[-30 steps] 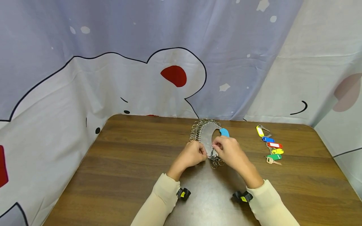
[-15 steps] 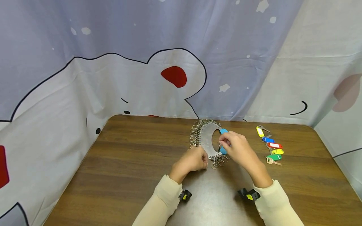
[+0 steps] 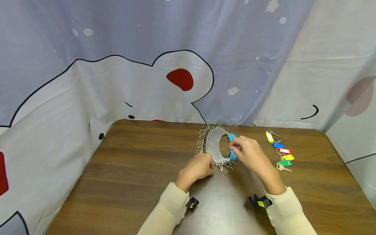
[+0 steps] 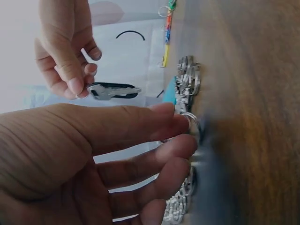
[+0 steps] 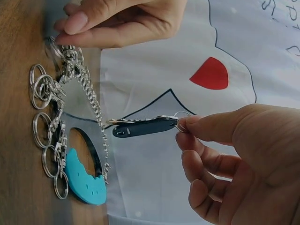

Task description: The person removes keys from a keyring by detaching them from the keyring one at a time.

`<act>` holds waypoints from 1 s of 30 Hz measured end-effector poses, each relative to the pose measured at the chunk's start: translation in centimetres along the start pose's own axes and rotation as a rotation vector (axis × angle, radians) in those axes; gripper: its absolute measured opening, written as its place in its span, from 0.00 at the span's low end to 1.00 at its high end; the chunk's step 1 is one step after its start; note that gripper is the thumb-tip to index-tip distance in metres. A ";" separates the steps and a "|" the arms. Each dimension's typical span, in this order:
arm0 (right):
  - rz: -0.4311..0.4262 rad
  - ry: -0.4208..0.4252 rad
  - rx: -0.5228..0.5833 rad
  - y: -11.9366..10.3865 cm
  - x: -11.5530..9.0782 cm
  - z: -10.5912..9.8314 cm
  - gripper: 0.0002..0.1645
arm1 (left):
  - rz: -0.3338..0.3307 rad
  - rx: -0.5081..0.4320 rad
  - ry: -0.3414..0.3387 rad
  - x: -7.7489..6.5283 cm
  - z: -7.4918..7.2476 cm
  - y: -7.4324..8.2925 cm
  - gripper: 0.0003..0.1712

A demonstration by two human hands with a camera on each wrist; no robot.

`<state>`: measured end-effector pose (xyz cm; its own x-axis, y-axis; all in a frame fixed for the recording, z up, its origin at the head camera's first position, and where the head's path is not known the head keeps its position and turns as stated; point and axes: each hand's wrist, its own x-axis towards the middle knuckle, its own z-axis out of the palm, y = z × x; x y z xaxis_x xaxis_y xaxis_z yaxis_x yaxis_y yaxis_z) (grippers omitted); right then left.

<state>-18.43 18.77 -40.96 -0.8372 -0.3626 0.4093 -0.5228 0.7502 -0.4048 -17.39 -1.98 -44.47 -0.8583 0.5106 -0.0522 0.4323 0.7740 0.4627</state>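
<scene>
A crescent-shaped metal key holder [image 3: 213, 145] with a blue grip [image 5: 84, 180] lies on the table, its outer edge lined with clips and split rings [image 5: 41, 129]. At its near end my left hand [image 3: 199, 168] pinches one ring [image 4: 192, 120] between thumb and forefinger, as the left wrist view shows. My right hand [image 3: 249, 153] is raised over the blue grip. Its thumb and forefinger pinch a small ring [image 5: 182, 117], from which a silver key [image 4: 105, 91] and a black key tag [image 5: 145, 127] stick out, apart from the holder.
To the right on the wooden table [image 3: 132, 182] lies a column of keys with tags: yellow [image 3: 269, 136], blue [image 3: 278, 145], red [image 3: 285, 151], a second yellow [image 3: 288, 157] and green [image 3: 285, 163]. A printed curtain [image 3: 141, 85] hangs behind the table.
My right hand has drawn away from the holder's near end, to the right and slightly farther back, over the blue grip. My left hand has shifted slightly nearer the table's front.
</scene>
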 end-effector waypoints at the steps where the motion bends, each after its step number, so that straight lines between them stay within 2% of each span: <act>1: -0.005 0.005 -0.001 0.0 0.0 -0.1 0.03 | -0.008 -0.003 0.004 -0.1 -0.1 0.0 0.13; 6: -0.014 0.019 -0.002 0.2 0.0 -0.5 0.03 | -0.061 -0.015 0.014 -0.5 -1.0 -0.1 0.18; 10: -0.024 0.033 -0.006 0.4 0.0 -0.9 0.03 | -0.070 -0.012 0.035 -0.7 -1.8 -0.3 0.10; 13: -0.022 0.061 -0.011 0.6 -0.2 -1.4 0.02 | -0.051 0.003 0.050 -0.7 -2.3 -0.4 0.11; 19: -0.001 0.148 -0.012 1.2 -1.0 -2.5 0.03 | 0.001 0.002 0.060 -0.8 -3.0 -0.5 0.30; 23: 0.024 0.193 -0.034 2.1 -2.0 -3.1 0.05 | 0.032 0.001 0.071 -1.1 -3.2 -0.4 0.35; 27: 0.060 0.218 -0.023 3.4 -3.2 -3.6 0.04 | 0.062 0.065 0.114 -1.6 -3.4 -0.3 0.36; 30: 0.093 0.241 -0.004 4.6 -4.2 -4.2 0.03 | 0.111 0.125 0.152 -1.9 -3.4 -0.2 0.38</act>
<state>-16.62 26.10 -41.16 -0.8193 -0.1499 0.5535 -0.4440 0.7767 -0.4469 -16.75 -4.37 -41.48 -0.8313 0.5402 0.1312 0.5491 0.7614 0.3446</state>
